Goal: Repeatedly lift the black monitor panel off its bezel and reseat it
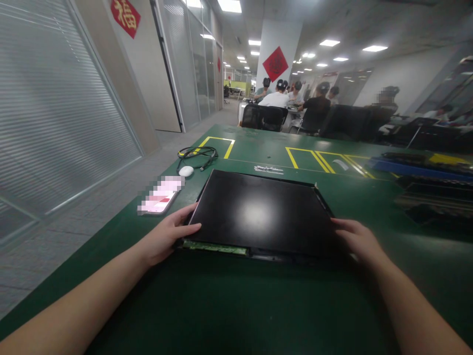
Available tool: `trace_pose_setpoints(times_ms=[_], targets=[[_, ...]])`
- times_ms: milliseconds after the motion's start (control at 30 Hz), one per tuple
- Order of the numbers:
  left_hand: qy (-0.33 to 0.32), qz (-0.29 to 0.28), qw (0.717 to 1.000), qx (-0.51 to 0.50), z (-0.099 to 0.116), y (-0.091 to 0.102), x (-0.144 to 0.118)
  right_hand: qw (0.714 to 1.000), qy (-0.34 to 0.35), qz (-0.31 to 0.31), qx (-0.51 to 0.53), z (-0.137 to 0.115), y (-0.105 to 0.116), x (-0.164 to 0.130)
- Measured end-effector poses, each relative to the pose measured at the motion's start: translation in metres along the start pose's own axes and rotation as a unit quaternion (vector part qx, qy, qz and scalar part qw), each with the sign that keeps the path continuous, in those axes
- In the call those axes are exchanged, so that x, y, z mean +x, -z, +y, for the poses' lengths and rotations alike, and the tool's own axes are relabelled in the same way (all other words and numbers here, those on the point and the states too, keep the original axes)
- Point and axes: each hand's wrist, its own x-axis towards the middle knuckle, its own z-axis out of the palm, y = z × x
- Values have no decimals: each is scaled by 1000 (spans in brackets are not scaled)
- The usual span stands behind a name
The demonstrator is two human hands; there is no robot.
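Currently the black panel lies flat on the green table, near edge toward me. Left hand and right hand rest open on its near corners, nothing clamped. Looks stiff, thin, glossy, probably fragile; hold by side edges.

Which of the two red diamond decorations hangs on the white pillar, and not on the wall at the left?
The red diamond at the centre top hangs on the white pillar; the other diamond, with a golden character, is on the left wall.
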Motion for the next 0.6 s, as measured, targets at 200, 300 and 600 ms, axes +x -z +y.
trace_pose_setpoints(times_ms=[200, 300, 600], targets=[[-54, 18, 998, 25, 2, -5, -4, 999, 21, -5, -35, 1, 0, 2], [-58, 30, 997, 41, 2, -4, -5, 999, 27, -15, -34, 5, -1, 3], [-63, 32, 995, 75, 2, 2, -5, 998, 51, -1, -46, 3, -2, 1]])
